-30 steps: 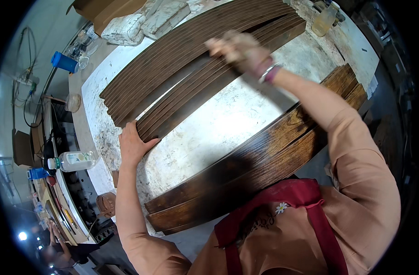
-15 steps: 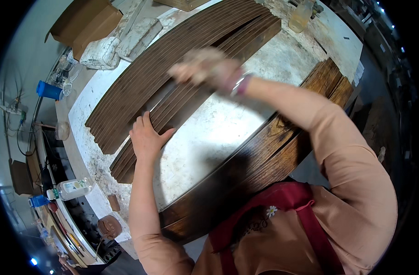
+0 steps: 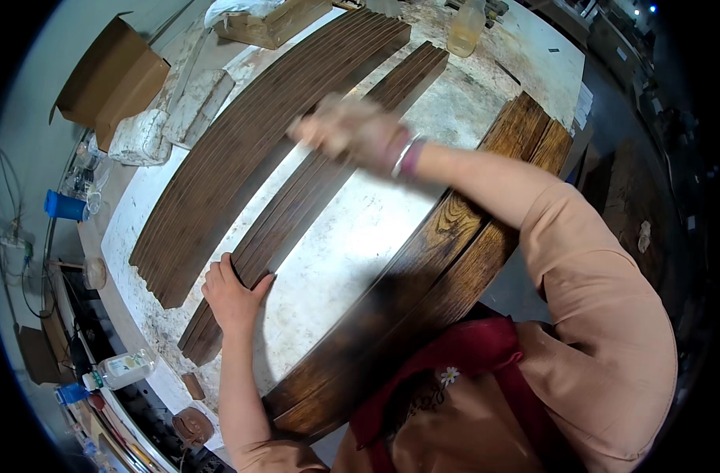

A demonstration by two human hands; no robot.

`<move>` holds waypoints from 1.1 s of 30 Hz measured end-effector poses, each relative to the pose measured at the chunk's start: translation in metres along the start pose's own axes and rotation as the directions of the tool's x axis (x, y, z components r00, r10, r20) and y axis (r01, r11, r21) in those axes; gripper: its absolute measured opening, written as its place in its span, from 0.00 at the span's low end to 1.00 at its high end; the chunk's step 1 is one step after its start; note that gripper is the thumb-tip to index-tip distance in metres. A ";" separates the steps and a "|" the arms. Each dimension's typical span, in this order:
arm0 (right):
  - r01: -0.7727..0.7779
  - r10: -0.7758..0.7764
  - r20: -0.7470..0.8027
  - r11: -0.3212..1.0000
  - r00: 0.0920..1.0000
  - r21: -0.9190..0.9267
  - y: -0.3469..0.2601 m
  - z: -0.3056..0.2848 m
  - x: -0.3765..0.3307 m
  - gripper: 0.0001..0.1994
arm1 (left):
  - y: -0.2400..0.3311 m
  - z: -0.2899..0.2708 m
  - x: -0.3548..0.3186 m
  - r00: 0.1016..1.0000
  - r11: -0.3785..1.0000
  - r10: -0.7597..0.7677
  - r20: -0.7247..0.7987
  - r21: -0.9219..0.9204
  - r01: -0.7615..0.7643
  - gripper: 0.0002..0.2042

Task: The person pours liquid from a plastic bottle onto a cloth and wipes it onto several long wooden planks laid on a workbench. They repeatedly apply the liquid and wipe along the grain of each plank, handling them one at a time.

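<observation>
A narrow set of brown wooden slats point(image 3: 275, 222) lies slantwise on the white worktable. Across its near left end, my left hand point(image 3: 235, 298) grips it, thumb on the near side and fingers over the far side. My right hand point(image 3: 348, 130), with a bracelet at the wrist, is over the slats farther up. It is smeared by motion but looks bunched; whatever is in it cannot be made out. Beyond, a wider set of brown slats point(image 3: 241, 142) lies side by side, separated from the narrow one by a strip of bare tabletop.
Two dark, glossy wooden boards point(image 3: 446, 260) lie along the table's near edge. A bottle of yellowish liquid point(image 3: 465, 31) stands at the far end. To the left are white wrapped blocks point(image 3: 139, 138), an open cardboard box point(image 3: 111, 75), a blue cup point(image 3: 64, 205) and a clear bottle point(image 3: 127, 368).
The gap between the narrow and wide slats is wider and runs their full length. My left hand has come nearer with the narrow set. My right hand is still blurred over it.
</observation>
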State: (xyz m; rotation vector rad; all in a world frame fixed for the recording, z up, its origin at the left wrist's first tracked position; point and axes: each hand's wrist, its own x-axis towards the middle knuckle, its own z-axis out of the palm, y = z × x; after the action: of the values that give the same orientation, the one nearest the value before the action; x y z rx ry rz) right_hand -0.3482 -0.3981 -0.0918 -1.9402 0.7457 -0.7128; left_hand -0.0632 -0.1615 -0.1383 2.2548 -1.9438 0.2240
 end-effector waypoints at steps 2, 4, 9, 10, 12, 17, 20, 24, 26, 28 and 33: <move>-0.266 0.234 -0.158 0.934 0.959 -0.236 0.004 -0.040 0.004 0.04 | 0.000 0.003 0.000 1.000 1.000 0.014 -0.002 0.006 -0.014 0.42; -0.456 0.420 -0.179 0.824 0.890 -0.336 -0.032 -0.015 0.006 0.04 | 0.002 0.003 0.000 0.999 1.000 0.020 0.028 0.006 -0.021 0.42; 0.124 -0.051 0.155 0.851 0.987 -0.510 -0.044 0.070 -0.012 0.13 | 0.001 -0.005 0.007 0.987 0.997 0.050 0.153 -0.059 -0.041 0.40; 0.085 -0.025 0.164 0.925 0.986 -0.371 -0.057 0.065 -0.015 0.15 | -0.002 -0.006 0.004 0.988 0.999 0.039 0.147 -0.042 -0.033 0.40; -0.226 0.246 0.087 0.954 0.965 -0.196 -0.050 0.020 -0.005 0.08 | -0.001 -0.007 -0.001 0.992 1.000 0.015 0.129 -0.024 -0.012 0.40; -0.545 0.462 -0.289 0.694 0.838 -0.471 -0.004 -0.044 0.001 0.12 | 0.005 -0.004 0.002 0.993 1.000 -0.005 0.121 -0.022 0.008 0.40; 0.003 0.023 0.041 0.839 0.999 -0.543 -0.006 0.041 0.007 0.09 | 0.007 -0.005 0.007 0.990 0.999 -0.011 0.139 -0.029 0.015 0.39; 0.123 -0.094 0.086 0.878 0.992 -0.462 -0.008 0.049 -0.005 0.10 | 0.003 -0.008 0.004 0.988 0.998 -0.027 0.153 -0.048 0.035 0.39; 0.021 -0.030 -0.061 0.989 0.998 -0.146 0.036 -0.029 0.001 0.10 | 0.006 -0.010 0.004 0.988 0.998 -0.022 0.153 -0.050 0.030 0.40; -0.116 0.056 -0.214 0.954 0.975 -0.276 0.060 -0.077 0.002 0.08 | 0.007 -0.009 0.007 0.990 0.998 -0.027 0.140 -0.051 0.035 0.40; -0.182 0.151 -0.163 0.965 0.975 -0.191 0.011 0.002 0.001 0.06 | 0.010 -0.008 0.007 0.988 0.999 -0.045 0.151 -0.018 0.048 0.39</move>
State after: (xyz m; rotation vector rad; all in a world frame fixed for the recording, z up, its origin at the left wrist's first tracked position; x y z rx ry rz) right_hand -0.3479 -0.4023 -0.1026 -1.9936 1.0988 -0.7034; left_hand -0.0722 -0.1685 -0.1291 2.3631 -1.9504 0.0276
